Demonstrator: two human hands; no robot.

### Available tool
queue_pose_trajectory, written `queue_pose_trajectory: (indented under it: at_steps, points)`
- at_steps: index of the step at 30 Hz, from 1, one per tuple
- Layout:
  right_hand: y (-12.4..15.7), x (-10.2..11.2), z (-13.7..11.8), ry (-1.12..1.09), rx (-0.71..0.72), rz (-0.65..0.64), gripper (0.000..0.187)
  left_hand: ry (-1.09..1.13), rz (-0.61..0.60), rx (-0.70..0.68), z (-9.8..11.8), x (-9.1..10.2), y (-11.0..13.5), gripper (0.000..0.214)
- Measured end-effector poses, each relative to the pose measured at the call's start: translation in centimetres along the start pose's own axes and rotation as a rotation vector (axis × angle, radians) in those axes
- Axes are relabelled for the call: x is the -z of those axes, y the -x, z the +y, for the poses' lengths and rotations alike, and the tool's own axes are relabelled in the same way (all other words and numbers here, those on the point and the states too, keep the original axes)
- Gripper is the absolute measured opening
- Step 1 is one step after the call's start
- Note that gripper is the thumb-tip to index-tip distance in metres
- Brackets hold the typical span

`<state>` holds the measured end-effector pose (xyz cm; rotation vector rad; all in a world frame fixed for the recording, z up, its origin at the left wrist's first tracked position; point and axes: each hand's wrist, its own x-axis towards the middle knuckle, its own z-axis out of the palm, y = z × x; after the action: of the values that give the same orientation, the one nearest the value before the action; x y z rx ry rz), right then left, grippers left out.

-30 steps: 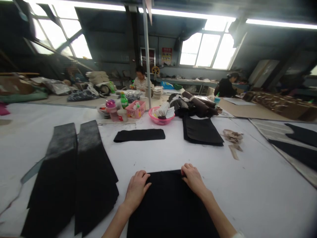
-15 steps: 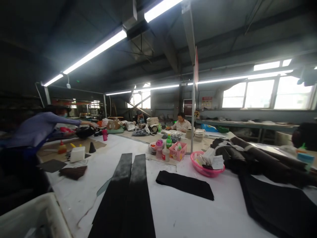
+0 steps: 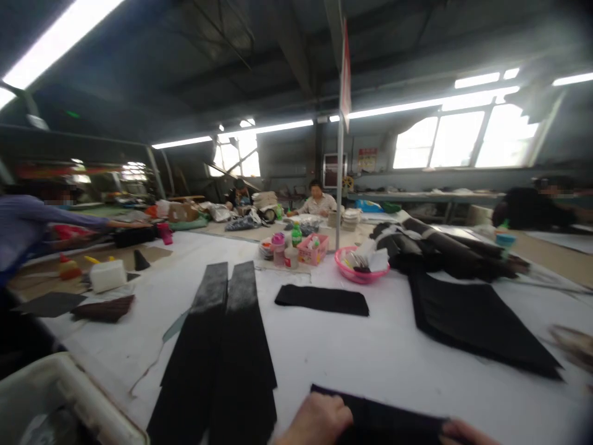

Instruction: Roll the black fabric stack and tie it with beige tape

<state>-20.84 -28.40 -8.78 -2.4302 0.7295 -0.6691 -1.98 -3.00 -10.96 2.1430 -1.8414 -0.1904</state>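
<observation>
Biggest is the flat white-covered worktable [image 3: 343, 349], spreading out ahead of both hands. Next, two long black fabric strips [image 3: 197, 364], side by side L of the L hand, narrow ends pointing away. Dark brown rolls of sheet material [image 3: 445, 247] sit well beyond the R hand; nearer, ahead & to its R, a broad flat black fabric stack [image 3: 477, 321]. Off-white plastic bin [image 3: 104, 398] is well L of the L hand. Then the flat black fabric piece [image 3: 389, 417], btwn the hands, near part out of view. Smaller: short flat black fabric band [image 3: 322, 300], ahead of the hands, & round pink plastic basket [image 3: 361, 276] past it. Smallest, the hands: L hand [image 3: 319, 420] has fingers curled in, gripping the piece's L side; R hand [image 3: 466, 431] mostly cut off, fingers at the far R corner, can't tell if pinched. To handle it well, I'd match tension L vs R, keep the far edge straight & avoid creases. Orientation: far edge runs L hand to R hand, slanting nearer the wearer toward R; far L corner shows just beyond the L hand. Long axis: can't tell w/ near part unseen.
</observation>
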Motion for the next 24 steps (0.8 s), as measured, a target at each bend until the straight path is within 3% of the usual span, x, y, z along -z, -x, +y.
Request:
queue_pose_trajectory:
  at_steps: [2,4,11,14,18,24]
  points:
    - [2.6,1.7,-0.2,-0.136,-0.061,-0.251,0.026,-0.073,0.060,-0.018,1.1,0.5,1.6,0.016]
    - [3.6,2.4,-0.7,-0.201,-0.091,-0.351,0.025,-0.087,0.071,-0.032,1.4,1.0,2.6,0.018]
    - [4.0,3.0,-2.1,-0.329,-0.112,-0.375,0.010,-0.082,0.106,0.054,0.8,0.0,2.5,0.020]
    - [4.8,3.8,-3.4,-0.345,-0.061,-0.393,0.009,-0.018,0.186,0.089,0.9,-0.3,1.6,0.037]
    - [5.5,4.8,-5.2,-0.367,-0.017,-0.447,0.010,0.118,0.206,0.016,2.0,-0.3,0.0,0.057]
    - [5.1,5.6,-5.5,-0.455,-0.063,-0.560,0.014,0.162,0.167,-0.107,3.9,-0.7,-0.9,0.021]
